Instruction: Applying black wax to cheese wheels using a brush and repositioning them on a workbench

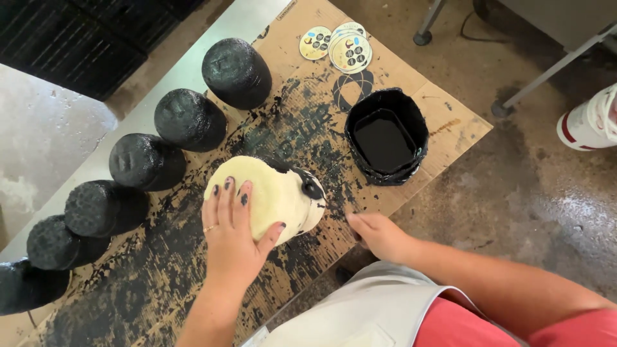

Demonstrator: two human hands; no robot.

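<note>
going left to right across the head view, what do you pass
row of black-coated cylinders → left hand on the pale cylinder → right hand → black paint tub → white shoe

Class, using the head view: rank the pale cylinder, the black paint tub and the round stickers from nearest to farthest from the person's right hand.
1. Pale cylinder: just left of the right hand, under the left hand.
2. Black paint tub: straight beyond the right hand on the cardboard.
3. Round stickers: at the cardboard's far edge.
</note>
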